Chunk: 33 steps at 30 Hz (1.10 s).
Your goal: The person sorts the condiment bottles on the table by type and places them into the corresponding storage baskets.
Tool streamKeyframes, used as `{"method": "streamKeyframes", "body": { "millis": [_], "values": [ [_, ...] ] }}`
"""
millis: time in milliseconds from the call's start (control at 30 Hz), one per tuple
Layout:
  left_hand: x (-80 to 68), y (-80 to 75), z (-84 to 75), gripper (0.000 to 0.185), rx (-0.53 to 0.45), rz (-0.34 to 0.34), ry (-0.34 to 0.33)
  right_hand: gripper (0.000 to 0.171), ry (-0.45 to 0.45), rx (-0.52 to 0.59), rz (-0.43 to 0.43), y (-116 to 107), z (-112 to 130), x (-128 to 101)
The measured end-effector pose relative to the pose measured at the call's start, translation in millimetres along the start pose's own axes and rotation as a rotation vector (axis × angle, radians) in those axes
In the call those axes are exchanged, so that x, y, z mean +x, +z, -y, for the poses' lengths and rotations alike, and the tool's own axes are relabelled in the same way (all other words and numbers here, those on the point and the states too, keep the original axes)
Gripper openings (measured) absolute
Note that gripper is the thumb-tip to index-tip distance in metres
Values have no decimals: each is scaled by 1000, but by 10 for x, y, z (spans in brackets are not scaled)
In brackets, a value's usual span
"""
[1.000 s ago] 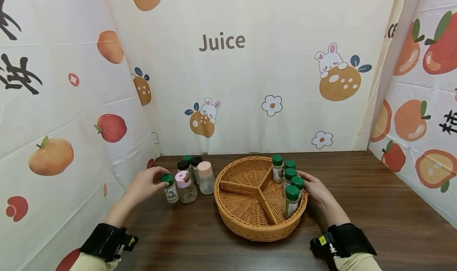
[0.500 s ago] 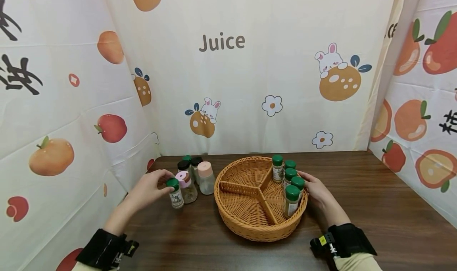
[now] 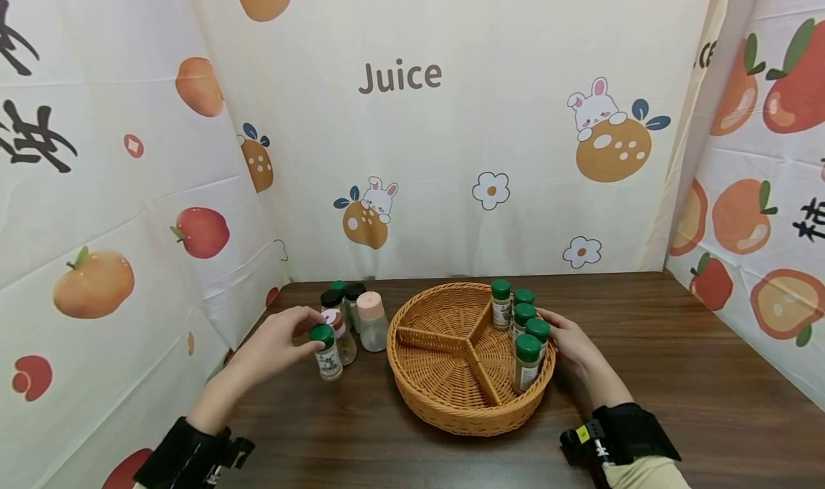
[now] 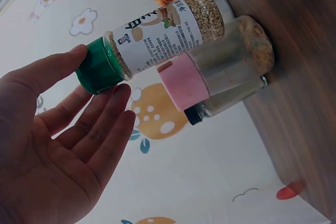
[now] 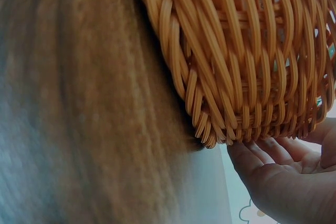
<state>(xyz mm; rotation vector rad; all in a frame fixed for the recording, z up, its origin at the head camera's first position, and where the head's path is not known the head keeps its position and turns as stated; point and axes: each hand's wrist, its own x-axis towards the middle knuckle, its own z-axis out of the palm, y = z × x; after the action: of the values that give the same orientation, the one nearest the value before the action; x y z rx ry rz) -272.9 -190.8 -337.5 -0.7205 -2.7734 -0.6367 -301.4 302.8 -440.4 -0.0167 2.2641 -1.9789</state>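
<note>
My left hand [image 3: 277,344] pinches the green cap of a seasoning bottle [image 3: 329,364] between thumb and fingers. Through its clear lower part, the left wrist view shows pale seeds, with a white printed label around the middle. Beside it stands a pink-capped glass jar [image 4: 231,66], partly covered by the bottle in the head view. My right hand [image 3: 573,346] rests at the right side of the round wicker basket [image 3: 445,417], its fingers [image 5: 244,158] against the outer wall. Several green-capped bottles [image 3: 526,364] stand in the basket's right compartment.
Behind the held bottle are a peach-capped jar [image 3: 372,324], black-capped jars [image 3: 331,299] and another green cap [image 3: 337,285]. Wicker dividers [image 3: 432,340] split the basket into three compartments. Printed curtains [image 3: 419,138] rise around the brown wooden table [image 3: 335,439].
My left hand has moved the green-capped seasoning bottle right and slightly nearer, in front of the pink-capped jar. My right hand and the basket have stayed in place.
</note>
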Motion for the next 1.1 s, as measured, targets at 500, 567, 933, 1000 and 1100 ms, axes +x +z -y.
{"method": "streamKeyframes", "body": {
  "millis": [500, 567, 933, 1000, 1100],
  "values": [
    [12, 32, -269, 34, -47, -49, 87, 53, 4, -6, -1, -9, -14, 7],
    [12, 33, -312, 33, -54, -46, 93, 53, 6, -6, -1, -9, -16, 10],
    [33, 56, -575, 29, -112, -21, 182, 52, 13, -17, -10, -3, -11, 15],
    [36, 55, -625, 31, -119, -15, 193, 52, 14, -18, -9, -4, -14, 22],
    [42, 57, -682, 32, -118, -8, 206, 54, 12, 4, -4, -52, -100, 94]
  ]
}}
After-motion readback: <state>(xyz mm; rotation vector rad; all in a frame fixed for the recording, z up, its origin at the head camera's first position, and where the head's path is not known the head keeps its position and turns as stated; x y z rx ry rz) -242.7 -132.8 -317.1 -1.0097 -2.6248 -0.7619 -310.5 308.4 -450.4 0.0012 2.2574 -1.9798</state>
